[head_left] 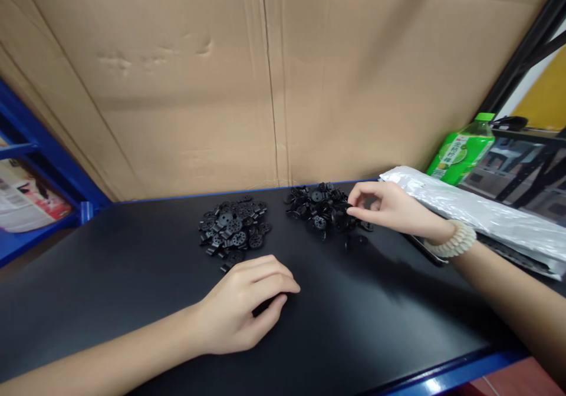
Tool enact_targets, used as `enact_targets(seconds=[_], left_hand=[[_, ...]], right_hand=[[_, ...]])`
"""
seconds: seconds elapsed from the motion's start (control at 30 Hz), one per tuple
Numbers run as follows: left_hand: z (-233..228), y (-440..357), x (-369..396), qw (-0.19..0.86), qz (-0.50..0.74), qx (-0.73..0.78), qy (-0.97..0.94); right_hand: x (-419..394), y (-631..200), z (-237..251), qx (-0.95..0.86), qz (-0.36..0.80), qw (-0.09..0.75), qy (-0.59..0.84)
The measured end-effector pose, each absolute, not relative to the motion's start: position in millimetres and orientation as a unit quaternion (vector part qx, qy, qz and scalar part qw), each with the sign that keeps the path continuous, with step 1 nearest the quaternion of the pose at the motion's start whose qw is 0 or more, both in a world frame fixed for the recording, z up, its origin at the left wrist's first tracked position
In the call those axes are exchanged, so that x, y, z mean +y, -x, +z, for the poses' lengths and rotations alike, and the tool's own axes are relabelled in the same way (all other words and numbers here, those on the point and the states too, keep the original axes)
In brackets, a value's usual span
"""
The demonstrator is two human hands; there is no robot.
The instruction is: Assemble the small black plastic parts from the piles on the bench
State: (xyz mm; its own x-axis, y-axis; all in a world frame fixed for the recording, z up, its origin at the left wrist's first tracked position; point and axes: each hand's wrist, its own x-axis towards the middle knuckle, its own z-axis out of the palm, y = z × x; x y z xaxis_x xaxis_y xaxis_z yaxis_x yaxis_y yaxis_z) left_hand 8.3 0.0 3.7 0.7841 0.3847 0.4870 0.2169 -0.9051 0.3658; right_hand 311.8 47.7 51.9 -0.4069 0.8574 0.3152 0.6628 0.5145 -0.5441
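Note:
My right hand [382,207] reaches to the right-hand pile of small black plastic parts [316,198]. Thumb and index finger pinch a dark part at the pile's right edge, most of which blends into the pile. My left hand [254,304] lies on the black tabletop [327,337], palm down with fingers loosely curved and the thumb a little apart; nothing can be seen in it. Just beyond it is a second pile of black plastic parts [234,225], with round perforated discs and clip-like ends. A few loose parts [356,241] lie in front of the right-hand pile.
A cardboard sheet [186,101] stands behind the table. At right are a white plastic-wrapped package [486,213], a dark flat object under it, and a green bottle [462,151]. Blue shelving [48,142] rises at left, with a printed packet [30,195] inside.

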Motion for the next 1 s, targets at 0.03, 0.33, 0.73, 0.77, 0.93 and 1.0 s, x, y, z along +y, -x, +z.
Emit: enact_targets(seconds=[0.03, 0.33, 0.73, 0.77, 0.93, 1.0], left_hand=[[3.5, -8.4, -0.6, 0.151, 0.293, 0.171, -0.928], [-3.3, -16.7, -13.7, 0.360, 0.333, 0.288, -0.823], [0.2, -27.1, -23.2, 0.565, 0.342, 0.352, -0.664], [0.1, -27.9, -23.4, 0.572, 0.347, 0.359, -0.651], [1.4, -30.4, -23.1, 0.587, 0.347, 0.361, -0.636], [2.0, -29.9, -22.2, 0.596, 0.346, 0.347, -0.636]], right_hand=[[45.6, -306.8, 49.5, -0.811, 0.194, 0.313, 0.455], [2.1, -243.7, 19.5, -0.776, 0.451, 0.291, 0.331], [-6.9, -227.3, -1.0, -0.684, 0.562, 0.345, 0.313], [-7.2, -226.3, -1.8, -0.674, 0.572, 0.347, 0.312], [-6.8, -224.3, -3.2, -0.661, 0.583, 0.343, 0.325], [-6.2, -225.0, -1.9, -0.675, 0.572, 0.337, 0.323]])
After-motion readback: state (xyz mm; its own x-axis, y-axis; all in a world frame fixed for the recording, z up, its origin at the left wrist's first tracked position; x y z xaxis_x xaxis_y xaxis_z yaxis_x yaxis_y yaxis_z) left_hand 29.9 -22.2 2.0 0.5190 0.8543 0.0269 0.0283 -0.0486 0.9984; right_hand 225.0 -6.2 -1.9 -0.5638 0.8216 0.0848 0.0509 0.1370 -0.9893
